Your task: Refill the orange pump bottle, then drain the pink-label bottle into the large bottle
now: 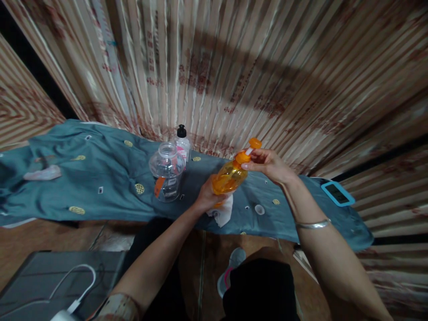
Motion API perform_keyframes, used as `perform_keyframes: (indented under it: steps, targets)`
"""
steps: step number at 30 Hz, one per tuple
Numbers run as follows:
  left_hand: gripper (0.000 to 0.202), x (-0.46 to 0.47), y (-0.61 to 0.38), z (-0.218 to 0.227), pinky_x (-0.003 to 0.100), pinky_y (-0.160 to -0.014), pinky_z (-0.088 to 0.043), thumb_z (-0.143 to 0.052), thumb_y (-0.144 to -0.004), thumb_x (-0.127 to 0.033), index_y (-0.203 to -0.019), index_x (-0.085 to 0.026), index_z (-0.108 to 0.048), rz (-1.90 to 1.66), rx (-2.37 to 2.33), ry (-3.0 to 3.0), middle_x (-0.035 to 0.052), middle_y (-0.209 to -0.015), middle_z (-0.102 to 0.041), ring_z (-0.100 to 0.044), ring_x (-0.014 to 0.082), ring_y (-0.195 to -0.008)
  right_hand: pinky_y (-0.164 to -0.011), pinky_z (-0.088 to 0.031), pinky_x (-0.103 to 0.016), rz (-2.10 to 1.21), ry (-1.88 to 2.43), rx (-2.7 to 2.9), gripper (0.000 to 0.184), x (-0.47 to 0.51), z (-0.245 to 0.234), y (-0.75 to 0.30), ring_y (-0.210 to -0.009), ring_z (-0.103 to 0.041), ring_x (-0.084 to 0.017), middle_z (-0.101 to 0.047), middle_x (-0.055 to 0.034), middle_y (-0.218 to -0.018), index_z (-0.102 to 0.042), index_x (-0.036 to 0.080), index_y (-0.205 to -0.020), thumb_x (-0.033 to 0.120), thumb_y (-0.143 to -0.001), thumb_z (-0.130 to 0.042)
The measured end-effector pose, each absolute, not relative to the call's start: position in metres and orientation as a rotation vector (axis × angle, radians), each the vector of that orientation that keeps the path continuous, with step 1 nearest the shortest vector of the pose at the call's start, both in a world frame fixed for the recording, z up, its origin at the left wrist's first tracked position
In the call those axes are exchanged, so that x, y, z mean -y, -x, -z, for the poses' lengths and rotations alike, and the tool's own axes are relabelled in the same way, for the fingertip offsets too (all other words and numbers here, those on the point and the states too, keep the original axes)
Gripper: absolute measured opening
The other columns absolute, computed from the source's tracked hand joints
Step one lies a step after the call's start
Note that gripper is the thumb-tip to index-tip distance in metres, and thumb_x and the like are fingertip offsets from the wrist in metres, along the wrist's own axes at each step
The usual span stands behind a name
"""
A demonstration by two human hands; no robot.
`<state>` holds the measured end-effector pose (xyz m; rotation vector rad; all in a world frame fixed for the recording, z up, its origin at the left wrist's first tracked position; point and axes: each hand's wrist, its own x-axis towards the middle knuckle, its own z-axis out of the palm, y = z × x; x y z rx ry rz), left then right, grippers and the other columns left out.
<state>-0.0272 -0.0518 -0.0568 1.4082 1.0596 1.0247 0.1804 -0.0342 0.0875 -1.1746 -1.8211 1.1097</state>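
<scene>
An orange see-through pump bottle (229, 177) is held tilted above the cloth, its pump end pointing up and to the right. My left hand (206, 196) is wrapped round its lower part. With thumb and fingers, my right hand (269, 166) grips the orange pump collar at the neck; the orange pump head (255, 143) stands up on a white stem. Below the bottle, close to my left hand, is a crumpled white tissue or cloth (223, 210). A wide clear jar (167, 171) without a lid stands to the left. Behind it is a clear bottle with a black cap (181, 131).
A teal patterned cloth (110, 178) covers the long surface. On it lie a small round clear disc (259, 209), a blue-framed device (337, 193) at the right and a crumpled plastic piece (43, 173) at the left. A pleated curtain (207, 67) hangs behind. A white cable (82, 290) lies lower left.
</scene>
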Motion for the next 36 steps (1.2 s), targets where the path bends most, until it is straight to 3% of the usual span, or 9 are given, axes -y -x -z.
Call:
perform_keyframes:
  steps: [7, 12, 15, 21, 26, 32, 36]
  targets:
    - [0.062, 0.051, 0.028, 0.061, 0.047, -0.108, -0.062, -0.094, -0.060, -0.036, -0.116, -0.025, -0.071, -1.044, -1.047, -1.423, 0.0079, -0.123, -0.082, -0.077, 0.0337, -0.119, -0.105, -0.061, -0.047, -1.164, 1.160, 1.793, 0.036, 0.036, -0.082, -0.181, -0.106, -0.074, -0.021, -0.077, -0.0064, -0.115, -0.074, 0.016, -0.108, 0.044, -0.091, -0.088]
    - [0.058, 0.052, 0.029, 0.060, 0.044, -0.105, -0.063, -0.095, -0.059, -0.024, -0.111, -0.023, -0.070, -1.082, -1.008, -1.379, 0.0064, -0.115, -0.081, -0.078, 0.0320, -0.116, -0.108, -0.060, -0.046, -1.248, 1.190, 1.801, 0.055, 0.036, -0.097, -0.178, -0.106, -0.076, -0.022, -0.080, -0.0050, -0.108, -0.078, 0.019, -0.103, 0.048, -0.065, -0.104]
    - [0.059, 0.052, 0.028, 0.059, 0.044, -0.106, -0.062, -0.095, -0.058, -0.023, -0.111, -0.022, -0.069, -1.065, -1.005, -1.358, 0.0072, -0.119, -0.081, -0.078, 0.0317, -0.115, -0.107, -0.060, -0.041, -1.288, 1.219, 1.790, 0.057, 0.035, -0.103, -0.176, -0.106, -0.076, -0.023, -0.080, -0.0026, -0.101, -0.079, 0.022, -0.098, 0.047, -0.056, -0.107]
    - [0.063, 0.053, 0.027, 0.056, 0.043, -0.106, -0.062, -0.096, -0.058, -0.025, -0.113, -0.022, -0.068, -1.053, -1.006, -1.335, 0.0070, -0.122, -0.082, -0.077, 0.0309, -0.116, -0.105, -0.060, -0.040, -1.320, 1.248, 1.811, 0.054, 0.033, -0.111, -0.175, -0.099, -0.075, -0.021, -0.080, -0.0023, -0.100, -0.079, 0.021, -0.095, 0.044, -0.055, -0.107]
    - [0.061, 0.055, 0.028, 0.050, 0.044, -0.108, -0.062, -0.097, -0.062, -0.034, -0.116, -0.023, -0.070, -1.002, -1.061, -1.395, 0.0079, -0.127, -0.082, -0.077, 0.0327, -0.119, -0.106, -0.060, -0.042, -1.341, 1.260, 1.846, 0.054, 0.032, -0.118, -0.177, -0.105, -0.076, -0.024, -0.079, -0.0044, -0.104, -0.080, 0.021, -0.096, 0.042, -0.055, -0.108]
    - [0.064, 0.056, 0.028, 0.045, 0.044, -0.109, -0.062, -0.094, -0.061, -0.023, -0.121, -0.022, -0.071, -0.987, -1.067, -1.394, 0.0074, -0.128, -0.082, -0.077, 0.0320, -0.120, -0.099, -0.062, -0.040, -1.293, 1.294, 1.824, 0.061, 0.033, -0.119, -0.174, -0.097, -0.075, -0.022, -0.079, -0.0023, -0.098, -0.082, 0.022, -0.103, 0.042, -0.052, -0.108]
    - [0.060, 0.057, 0.029, 0.041, 0.044, -0.110, -0.061, -0.094, -0.064, -0.027, -0.120, -0.023, -0.073, -0.969, -1.082, -1.415, 0.0072, -0.126, -0.082, -0.077, 0.0326, -0.121, -0.098, -0.062, -0.038, -1.242, 1.299, 1.779, 0.062, 0.037, -0.115, -0.172, -0.095, -0.074, -0.021, -0.079, -0.0018, -0.095, -0.081, 0.022, -0.101, 0.046, -0.051, -0.108]
